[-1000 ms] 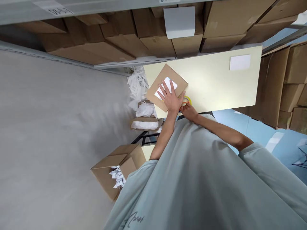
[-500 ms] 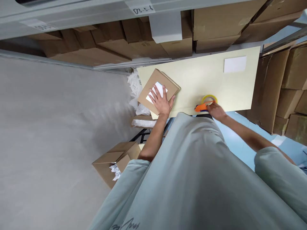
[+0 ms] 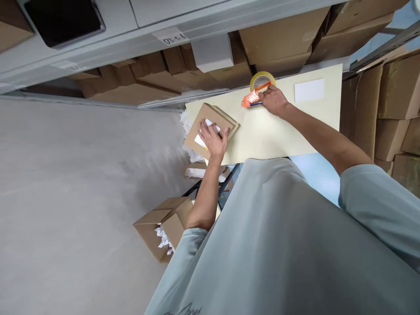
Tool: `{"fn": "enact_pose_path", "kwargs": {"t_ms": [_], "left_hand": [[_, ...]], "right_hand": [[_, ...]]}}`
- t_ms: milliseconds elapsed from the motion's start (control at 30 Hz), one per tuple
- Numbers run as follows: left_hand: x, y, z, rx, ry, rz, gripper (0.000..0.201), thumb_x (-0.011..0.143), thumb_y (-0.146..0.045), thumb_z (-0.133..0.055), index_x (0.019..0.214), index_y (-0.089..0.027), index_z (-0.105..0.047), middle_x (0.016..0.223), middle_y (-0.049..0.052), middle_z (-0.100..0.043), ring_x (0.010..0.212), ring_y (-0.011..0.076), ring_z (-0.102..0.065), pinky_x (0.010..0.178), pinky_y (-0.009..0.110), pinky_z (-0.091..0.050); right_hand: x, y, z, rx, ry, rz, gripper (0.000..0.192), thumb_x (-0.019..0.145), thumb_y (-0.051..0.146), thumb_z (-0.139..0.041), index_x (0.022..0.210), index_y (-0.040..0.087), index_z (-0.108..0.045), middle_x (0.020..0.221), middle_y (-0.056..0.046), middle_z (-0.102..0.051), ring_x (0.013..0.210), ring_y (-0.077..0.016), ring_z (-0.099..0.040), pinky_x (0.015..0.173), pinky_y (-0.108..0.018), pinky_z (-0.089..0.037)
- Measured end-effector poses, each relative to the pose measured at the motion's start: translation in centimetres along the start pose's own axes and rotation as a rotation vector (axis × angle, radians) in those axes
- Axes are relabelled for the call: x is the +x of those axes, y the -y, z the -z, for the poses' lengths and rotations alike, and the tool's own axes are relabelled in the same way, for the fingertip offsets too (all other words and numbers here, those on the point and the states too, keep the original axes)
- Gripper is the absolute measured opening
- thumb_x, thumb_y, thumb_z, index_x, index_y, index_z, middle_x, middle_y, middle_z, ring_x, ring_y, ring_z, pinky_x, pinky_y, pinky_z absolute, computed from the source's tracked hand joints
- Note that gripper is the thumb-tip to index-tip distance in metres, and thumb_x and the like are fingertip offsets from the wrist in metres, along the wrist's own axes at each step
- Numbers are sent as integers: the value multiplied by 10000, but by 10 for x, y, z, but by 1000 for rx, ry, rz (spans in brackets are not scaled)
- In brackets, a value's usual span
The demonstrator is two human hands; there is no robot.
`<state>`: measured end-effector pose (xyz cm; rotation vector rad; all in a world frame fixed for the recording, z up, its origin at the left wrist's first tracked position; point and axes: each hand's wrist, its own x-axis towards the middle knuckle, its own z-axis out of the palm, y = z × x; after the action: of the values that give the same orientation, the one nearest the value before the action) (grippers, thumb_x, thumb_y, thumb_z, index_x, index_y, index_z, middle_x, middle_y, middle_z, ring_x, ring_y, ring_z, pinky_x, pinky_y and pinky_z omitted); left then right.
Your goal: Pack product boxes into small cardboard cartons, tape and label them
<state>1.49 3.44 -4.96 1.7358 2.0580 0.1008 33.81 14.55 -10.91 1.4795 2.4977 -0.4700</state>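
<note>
My left hand (image 3: 213, 139) lies with fingers spread on top of a closed cardboard box (image 3: 195, 135). Beneath its fingers a white label (image 3: 200, 141) is partly covered. The box sits at an angle on the left end of a pale yellow tabletop (image 3: 278, 135). Wrapped round the handle of an orange tape dispenser (image 3: 252, 97), my right hand (image 3: 272, 100) holds it over the far side of the table. A roll of yellowish tape (image 3: 252, 81) is mounted on the dispenser. The dispenser and the box are apart.
A white paper (image 3: 309, 90) lies on the table's right part. Behind, a metal shelf (image 3: 131, 41) holds cardboard boxes and a white box (image 3: 213, 54). More cartons (image 3: 398, 92) are stacked at right. An open carton with crumpled paper (image 3: 154, 223) stands at lower left.
My right hand has carried the tape dispenser from the table's near edge to its far side, up and left in view. My left hand stays on the box.
</note>
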Motion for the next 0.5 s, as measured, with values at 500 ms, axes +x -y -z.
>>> {"fn": "enact_pose_path", "kwargs": {"t_ms": [500], "left_hand": [[-9,-70,-42,-27,118,-196,799,1048,-139,-466,1815,-39,-265,1936,165,-184,1829,306,2,1500,559,-30]], "right_hand": [[-77,12,-19,157,136,144,496,1087,79,-338,1473,-15,-635,1300,-223,-822,1263,-292,-753,1300,-503,-404]]}}
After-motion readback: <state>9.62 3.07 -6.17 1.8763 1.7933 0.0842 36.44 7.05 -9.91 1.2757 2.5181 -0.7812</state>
